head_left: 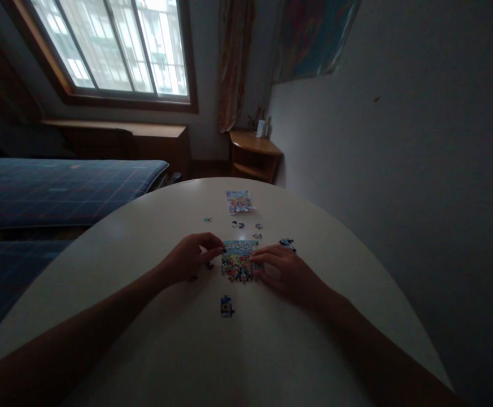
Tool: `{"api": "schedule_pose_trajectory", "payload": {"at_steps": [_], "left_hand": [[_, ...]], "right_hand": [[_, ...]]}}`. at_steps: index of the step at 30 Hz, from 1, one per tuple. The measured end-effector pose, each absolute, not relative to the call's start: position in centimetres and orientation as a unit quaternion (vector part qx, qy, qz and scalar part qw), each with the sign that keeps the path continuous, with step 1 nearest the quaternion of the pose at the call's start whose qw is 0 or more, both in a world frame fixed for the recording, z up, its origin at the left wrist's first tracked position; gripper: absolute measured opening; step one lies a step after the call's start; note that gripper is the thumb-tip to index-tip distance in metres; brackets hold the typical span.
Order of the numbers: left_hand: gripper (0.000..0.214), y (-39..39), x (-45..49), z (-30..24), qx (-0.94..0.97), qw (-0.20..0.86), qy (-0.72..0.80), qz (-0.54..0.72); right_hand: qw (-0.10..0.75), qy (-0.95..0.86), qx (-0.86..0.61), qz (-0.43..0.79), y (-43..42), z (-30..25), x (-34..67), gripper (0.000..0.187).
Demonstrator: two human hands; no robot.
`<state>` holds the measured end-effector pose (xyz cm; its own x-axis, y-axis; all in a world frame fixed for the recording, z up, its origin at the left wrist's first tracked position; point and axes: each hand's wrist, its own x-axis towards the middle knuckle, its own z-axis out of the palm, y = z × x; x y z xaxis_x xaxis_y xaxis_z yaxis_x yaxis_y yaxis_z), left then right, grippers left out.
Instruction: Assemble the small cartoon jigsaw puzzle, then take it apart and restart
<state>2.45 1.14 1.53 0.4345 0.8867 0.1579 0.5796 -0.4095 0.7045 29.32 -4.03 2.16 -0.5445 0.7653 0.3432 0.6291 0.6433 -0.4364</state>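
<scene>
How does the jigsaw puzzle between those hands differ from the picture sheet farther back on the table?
The jigsaw puzzle has a knobbly near edge; the picture sheet's edges look fairly straight. The jigsaw puzzle lies between the left hand and right hand, while the picture sheet lies beyond them, untouched. Both rest on the white table and carry colorful printing.

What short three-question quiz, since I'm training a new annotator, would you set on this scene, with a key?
1. Which hand has its fingers at the right side of the partly assembled puzzle?
2. True or false: the picture sheet lies on the near side of the puzzle.
3. Where is the dark-blue puzzle fragment? A: beyond the puzzle. B: on the near side of it. C: on the floor.

Key: 1. The right hand. 2. False; the picture sheet lies beyond it. 3. B.
</scene>
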Motion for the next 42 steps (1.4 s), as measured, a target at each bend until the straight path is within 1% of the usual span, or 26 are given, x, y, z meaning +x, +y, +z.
{"api": "schedule_pose_trajectory", "payload": {"at_steps": [2, 5, 9, 14, 15, 17, 19, 21, 24, 29, 36, 39, 42], "left_hand": [[0.018, 0.2, 3.3, 2.1, 0.785, 0.336, 0.444, 0.273], [0.017, -1.3, 4.2, 2.8, 0.788, 0.386, 0.408, 0.252], [0.018, -2.6, 4.9, 3.0, 0.770, 0.439, 0.385, 0.259], [0.022, -2.6, 5.2, 3.1, 0.718, 0.513, 0.398, 0.249], [0.021, -2.6, 5.1, 3.2, 0.721, 0.510, 0.399, 0.246], [0.019, -2.7, 4.7, 3.8, 0.756, 0.461, 0.407, 0.224], [0.018, -3.1, 4.3, 4.5, 0.803, 0.389, 0.420, 0.165], [0.022, -3.6, 4.1, 5.1, 0.834, 0.336, 0.429, 0.085], [0.023, -4.5, 4.2, 5.4, 0.858, 0.276, 0.432, 0.027], [0.024, -5.2, 4.7, 5.6, 0.863, 0.258, 0.435, -0.003], [0.026, -5.8, 5.1, 7.0, 0.863, 0.233, 0.444, -0.060], [0.026, -5.8, 5.2, 6.9, 0.864, 0.231, 0.443, -0.060], [0.024, -5.6, 5.2, 6.3, 0.863, 0.239, 0.444, -0.034]], "right_hand": [[0.282, -0.847, -0.423, 0.155, -4.5, 2.6, 28.7, 0.021], [0.303, -0.819, -0.443, 0.202, -5.3, 3.0, 27.8, 0.023], [0.320, -0.811, -0.403, 0.278, -6.2, 3.3, 27.0, 0.029], [0.325, -0.796, -0.398, 0.320, -6.4, 3.9, 27.0, 0.026], [0.318, -0.797, -0.403, 0.320, -6.4, 4.0, 27.2, 0.025], [0.297, -0.797, -0.417, 0.320, -6.3, 4.3, 27.5, 0.023], [0.277, -0.790, -0.441, 0.322, -6.2, 4.6, 27.8, 0.018], [0.257, -0.781, -0.462, 0.333, -6.1, 4.8, 28.1, 0.013], [0.231, -0.767, -0.473, 0.366, -5.9, 4.8, 28.3, 0.010], [0.190, -0.747, -0.488, 0.409, -6.1, 4.5, 28.3, 0.012], [0.151, -0.758, -0.526, 0.355, -6.2, 4.3, 28.4, 0.008], [0.149, -0.758, -0.524, 0.357, -6.3, 4.4, 28.3, 0.008], [0.161, -0.755, -0.520, 0.366, -6.4, 4.3, 28.0, 0.009]]}}
